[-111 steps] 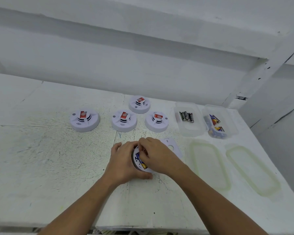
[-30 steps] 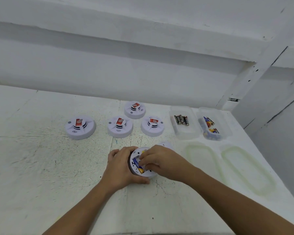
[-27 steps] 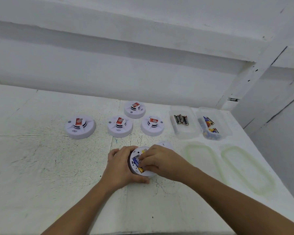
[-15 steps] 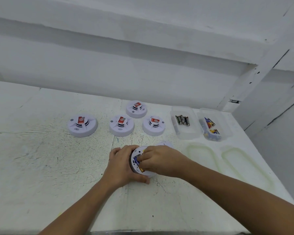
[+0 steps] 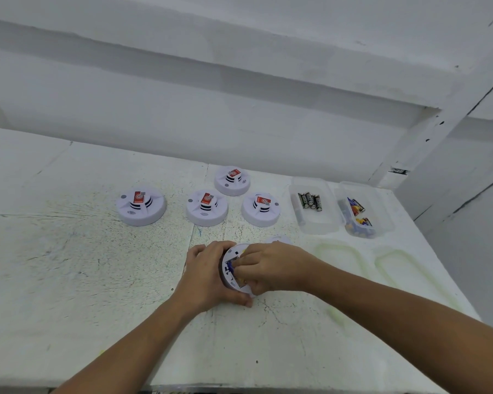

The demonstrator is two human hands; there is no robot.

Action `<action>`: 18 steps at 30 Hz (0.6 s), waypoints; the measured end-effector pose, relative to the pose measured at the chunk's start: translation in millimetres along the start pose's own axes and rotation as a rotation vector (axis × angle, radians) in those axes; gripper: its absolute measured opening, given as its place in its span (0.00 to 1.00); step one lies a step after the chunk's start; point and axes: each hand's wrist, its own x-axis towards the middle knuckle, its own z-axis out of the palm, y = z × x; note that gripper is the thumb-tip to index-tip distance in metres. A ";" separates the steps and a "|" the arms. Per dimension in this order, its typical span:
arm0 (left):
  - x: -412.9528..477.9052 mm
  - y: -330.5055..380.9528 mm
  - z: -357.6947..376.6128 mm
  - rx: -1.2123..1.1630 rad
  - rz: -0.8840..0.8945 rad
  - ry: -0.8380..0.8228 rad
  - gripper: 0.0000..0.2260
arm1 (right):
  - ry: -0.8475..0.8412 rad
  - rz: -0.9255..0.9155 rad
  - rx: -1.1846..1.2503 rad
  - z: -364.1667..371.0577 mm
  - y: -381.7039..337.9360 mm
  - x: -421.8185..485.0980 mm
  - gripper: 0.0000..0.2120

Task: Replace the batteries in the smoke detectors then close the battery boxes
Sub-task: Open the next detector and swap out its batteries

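A white smoke detector (image 5: pixel 230 275) lies upside down on the table with its battery bay facing up. My left hand (image 5: pixel 208 275) grips its left rim and holds it in place. My right hand (image 5: pixel 271 267) reaches over it, fingertips curled down on a blue and yellow battery (image 5: pixel 231 265) in the bay. Behind my right hand peeks the detector's loose white cover (image 5: pixel 278 239). Several other detectors with red labels stand behind, such as the far left detector (image 5: pixel 141 205).
Two clear tubs sit at the back right: the left tub (image 5: pixel 315 207) holds several dark batteries, the right tub (image 5: pixel 363 211) blue and yellow ones. Two translucent lids (image 5: pixel 340 257) lie in front of them. A wall runs behind; the table edge is near me.
My right hand's fingers have shifted slightly over the battery bay while my left hand kept its grip on the detector. The camera has moved a little.
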 end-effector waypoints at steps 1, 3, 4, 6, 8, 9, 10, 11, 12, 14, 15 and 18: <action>-0.3 0.2 -0.3 0.000 0.000 0.000 0.43 | 0.007 0.014 0.020 -2.1 -0.4 -0.7 0.09; -0.3 0.8 0.0 0.002 0.002 0.008 0.43 | 0.021 0.051 0.061 -6.6 -4.8 -3.1 0.08; -0.4 1.2 0.3 0.003 0.002 0.012 0.43 | 0.030 0.079 0.081 -7.9 -7.8 -4.7 0.07; -0.5 0.6 1.2 0.005 -0.001 0.017 0.43 | 0.019 0.181 0.152 -10.4 -13.3 -7.6 0.06; -0.4 -0.4 1.6 0.004 0.003 0.025 0.43 | -0.007 0.295 0.236 -12.4 -17.5 -7.9 0.07; -0.7 -0.6 1.6 0.001 0.004 0.033 0.44 | -0.013 0.338 0.266 -13.5 -18.5 -6.7 0.09; -0.8 -1.5 2.0 -0.004 0.003 0.038 0.44 | -0.022 0.377 0.285 -15.3 -19.4 -4.7 0.10; -0.8 -1.2 2.1 -0.010 0.004 0.043 0.44 | -0.029 0.414 0.297 -16.4 -20.4 -2.6 0.11; -0.7 -2.0 2.4 -0.016 0.004 0.048 0.44 | -0.029 0.446 0.312 -16.8 -22.2 -0.3 0.10; -0.1 -3.3 3.4 -0.014 0.002 0.045 0.45 | -0.020 0.500 0.338 -16.3 -26.8 2.5 0.07; 0.2 -3.7 3.4 -0.005 0.003 0.041 0.45 | -0.019 0.519 0.340 -16.0 -29.2 3.1 0.06; 1.1 -6.3 5.2 0.014 0.007 0.036 0.45 | 0.007 0.593 0.393 -17.1 -33.4 2.2 0.05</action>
